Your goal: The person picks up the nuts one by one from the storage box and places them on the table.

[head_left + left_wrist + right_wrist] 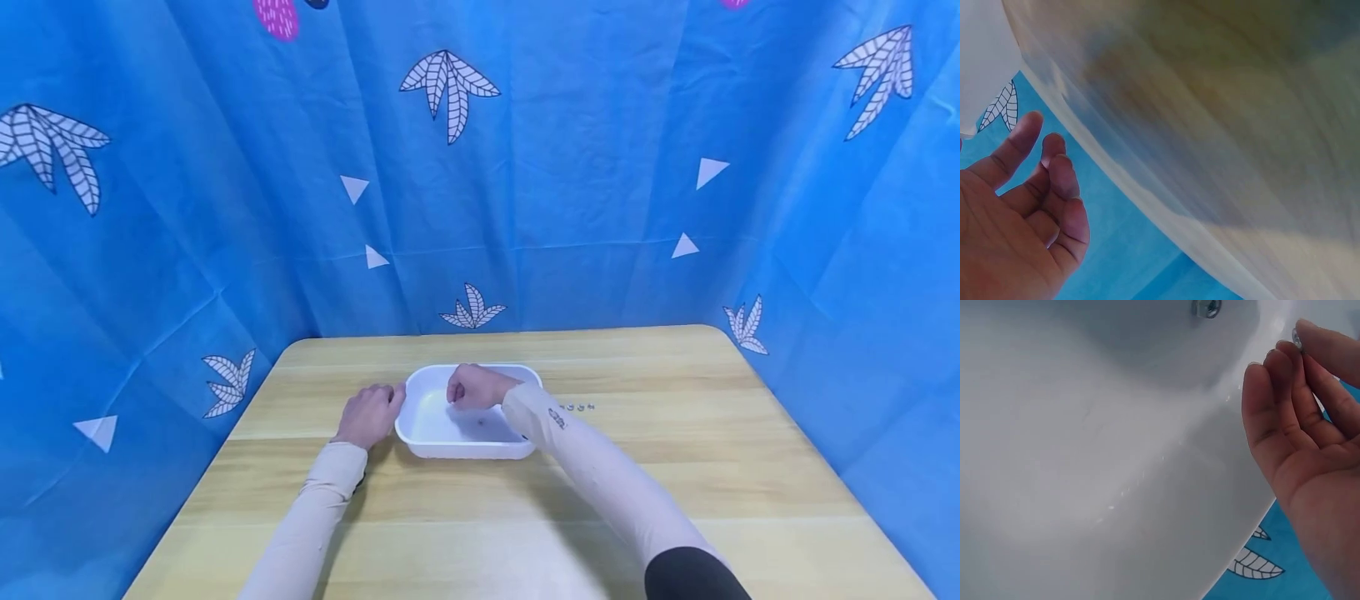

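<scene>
My right hand (477,387) is over the white basin (465,451). Between its thumb and fingertips it pinches a small shiny metal nut (1297,339), partly covered by the fingers. Another metal nut (1207,307) lies on the basin floor, cut off by the top of the right wrist view; the head view shows it only as a small dark spot. My left hand (369,415) rests at the left rim of the basin, its fingers loosely bent in the left wrist view. Whether those fingers press on the rim cannot be made out.
Several small metal pieces (578,407) lie in a row on the wooden table (450,525), just right of the basin and partly behind the right forearm. Blue patterned curtains (570,167) surround the table's back and sides.
</scene>
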A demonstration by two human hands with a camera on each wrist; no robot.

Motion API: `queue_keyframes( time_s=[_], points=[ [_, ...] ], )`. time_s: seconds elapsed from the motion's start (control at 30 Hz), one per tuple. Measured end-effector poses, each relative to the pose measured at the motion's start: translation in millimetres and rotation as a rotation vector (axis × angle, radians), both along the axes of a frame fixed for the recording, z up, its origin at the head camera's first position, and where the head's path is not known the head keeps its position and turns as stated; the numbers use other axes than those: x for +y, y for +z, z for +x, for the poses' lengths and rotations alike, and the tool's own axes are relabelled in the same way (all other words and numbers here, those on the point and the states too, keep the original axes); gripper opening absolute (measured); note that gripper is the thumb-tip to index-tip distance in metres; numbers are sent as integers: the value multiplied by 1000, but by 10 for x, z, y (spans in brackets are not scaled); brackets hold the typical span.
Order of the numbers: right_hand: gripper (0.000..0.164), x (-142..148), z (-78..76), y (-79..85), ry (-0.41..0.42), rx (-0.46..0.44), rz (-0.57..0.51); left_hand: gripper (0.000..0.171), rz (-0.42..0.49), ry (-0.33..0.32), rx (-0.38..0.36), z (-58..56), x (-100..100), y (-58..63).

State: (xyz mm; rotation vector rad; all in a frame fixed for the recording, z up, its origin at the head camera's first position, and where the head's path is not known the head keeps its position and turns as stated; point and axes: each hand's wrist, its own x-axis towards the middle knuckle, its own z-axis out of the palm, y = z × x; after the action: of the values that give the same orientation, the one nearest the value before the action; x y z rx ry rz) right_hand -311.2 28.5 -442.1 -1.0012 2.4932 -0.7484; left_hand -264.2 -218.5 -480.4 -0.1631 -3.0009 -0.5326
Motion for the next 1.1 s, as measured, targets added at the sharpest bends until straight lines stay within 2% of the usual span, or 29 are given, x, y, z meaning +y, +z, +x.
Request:
queue_keyframes(
  time_s=[0.33,0.63,0.9,1.1],
  points=[
    [9,-19,-45,16,-20,-43,-114,65,1,2,-3,23,-39,-11],
    [13,-10,-43,38,-54,-109,-214,67,-11,-4,-11,-8,-24,-1],
    [15,4,-65,27,-102,-140,-265,64,2,-5,-4,3,5,30],
    [16,-4,-47,53,-126,-198,-304,65,1,1,-8,8,-5,28]
  ],
)
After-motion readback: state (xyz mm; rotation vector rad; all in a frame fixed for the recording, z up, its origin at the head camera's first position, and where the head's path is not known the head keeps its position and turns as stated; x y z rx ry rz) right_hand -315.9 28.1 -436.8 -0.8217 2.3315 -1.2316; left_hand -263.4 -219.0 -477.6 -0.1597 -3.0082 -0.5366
